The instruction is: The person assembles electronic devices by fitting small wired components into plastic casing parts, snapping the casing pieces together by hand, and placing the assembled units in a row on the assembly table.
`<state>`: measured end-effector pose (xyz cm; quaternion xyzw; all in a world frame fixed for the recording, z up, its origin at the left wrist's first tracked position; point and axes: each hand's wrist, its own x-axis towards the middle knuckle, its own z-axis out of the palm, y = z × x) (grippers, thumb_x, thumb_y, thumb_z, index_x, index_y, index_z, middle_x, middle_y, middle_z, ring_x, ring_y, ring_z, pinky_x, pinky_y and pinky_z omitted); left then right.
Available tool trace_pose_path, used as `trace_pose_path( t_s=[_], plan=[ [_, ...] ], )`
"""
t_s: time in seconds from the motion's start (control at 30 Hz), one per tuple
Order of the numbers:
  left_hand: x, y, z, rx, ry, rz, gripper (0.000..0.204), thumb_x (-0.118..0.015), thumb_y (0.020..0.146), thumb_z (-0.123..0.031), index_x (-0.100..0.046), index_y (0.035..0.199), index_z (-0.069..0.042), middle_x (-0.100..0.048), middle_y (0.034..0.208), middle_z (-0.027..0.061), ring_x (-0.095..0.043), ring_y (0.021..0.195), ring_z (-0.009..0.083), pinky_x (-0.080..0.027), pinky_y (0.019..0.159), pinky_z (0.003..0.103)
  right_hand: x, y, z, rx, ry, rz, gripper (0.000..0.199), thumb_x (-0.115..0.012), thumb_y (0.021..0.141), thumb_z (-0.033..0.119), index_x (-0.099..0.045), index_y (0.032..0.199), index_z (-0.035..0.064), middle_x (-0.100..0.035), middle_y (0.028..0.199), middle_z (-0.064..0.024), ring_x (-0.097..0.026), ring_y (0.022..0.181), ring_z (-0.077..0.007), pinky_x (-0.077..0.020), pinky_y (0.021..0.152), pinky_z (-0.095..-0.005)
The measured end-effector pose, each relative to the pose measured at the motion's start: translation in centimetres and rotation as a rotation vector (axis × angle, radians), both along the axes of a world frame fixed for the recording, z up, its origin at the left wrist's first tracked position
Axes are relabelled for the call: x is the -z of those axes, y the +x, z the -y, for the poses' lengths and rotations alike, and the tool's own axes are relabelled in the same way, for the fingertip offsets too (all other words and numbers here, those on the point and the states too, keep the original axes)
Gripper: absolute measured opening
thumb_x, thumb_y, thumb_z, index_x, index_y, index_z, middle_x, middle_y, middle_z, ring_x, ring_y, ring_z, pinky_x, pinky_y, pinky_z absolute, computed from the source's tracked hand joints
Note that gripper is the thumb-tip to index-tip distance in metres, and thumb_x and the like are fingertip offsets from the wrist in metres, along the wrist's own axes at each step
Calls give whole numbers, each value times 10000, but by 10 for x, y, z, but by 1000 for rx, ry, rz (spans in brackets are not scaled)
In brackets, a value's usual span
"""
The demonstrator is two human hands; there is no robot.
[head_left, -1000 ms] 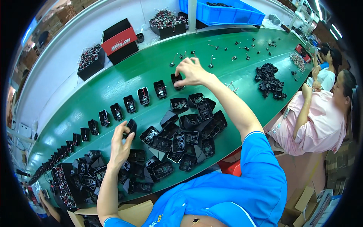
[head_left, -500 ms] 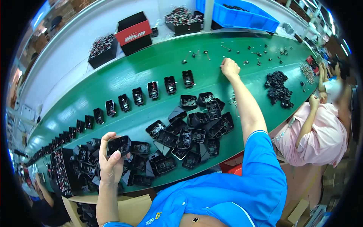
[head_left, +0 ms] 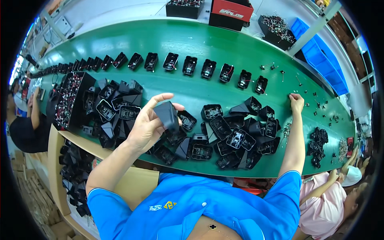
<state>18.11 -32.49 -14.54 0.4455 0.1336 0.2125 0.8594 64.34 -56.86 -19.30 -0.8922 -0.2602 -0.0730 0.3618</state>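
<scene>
Housing (head_left: 167,116), black plastic, now up off the green worktop (head_left: 192,42) in the left hand (head_left: 149,125): fingers closed round it, thumb on the near face, index arched over the top. A sec ago that hand was only just closing on a piece down by the pile; half a sec ago it had one lifted, and now it's higher and turned, closed side to the camera.

Right hand (head_left: 296,102) has gone the other way: from the middle of the belt, by the row of housings (head_left: 208,68), out to the far right. Arm at full stretch, fingertips pinched down among the small loose parts (head_left: 316,105) scattered there. Too small to tell if anything's between them.

So, judging by this: one hand has a shell ready, other is fetching a small fitting for it. Heap of empty housings (head_left: 236,132) lies btwn the two arms. Co-worker in pink (head_left: 320,200) at lower right, apart from all this.
</scene>
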Motion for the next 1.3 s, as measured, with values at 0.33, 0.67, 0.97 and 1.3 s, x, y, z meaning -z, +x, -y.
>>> trace_pose_path(
  t_s=[0.33, 0.67, 0.97, 1.3],
  plan=[
    [-6, 8, 13, 105, -73, -78, 344, -516, 941, -5, -501, 1280, -57, -596, 1237, 170, -672, 873, 211, -572, 733, 292, -62, -114, 5, -143, 503, -92, 153, -681, 896, 84, -669, 1035, 23, -696, 1024, -107, -635, 901, -140, -498, 835, -284],
    [5, 16, 37, 189, 127, -229, 348, -434, 960, -21, -505, 1300, -43, -594, 1136, 112, -593, 862, 136, -498, 756, 251, -56, -320, -52, -867, 556, 50, 223, -716, 747, -4, -679, 931, 116, -709, 1100, -21, -636, 945, -188, -438, 957, -376],
    [-9, 16, 35, 162, -115, -292, 420, -459, 962, -56, -456, 1382, -59, -561, 1046, 48, -493, 892, 88, -412, 824, 230, -27, -342, -71, -842, 405, 143, 248, -732, 765, 11, -673, 958, 155, -717, 1070, 22, -619, 1055, -169, -328, 1080, -427],
    [-6, 20, 38, 279, 62, -156, 565, -604, 945, -114, -376, 1461, -70, -557, 1112, 91, -516, 978, 135, -424, 877, 273, -26, -327, -54, -698, 426, -108, 185, -727, 802, 28, -664, 936, 138, -714, 1061, 12, -523, 1166, -228, -291, 1080, -428]
  ],
)
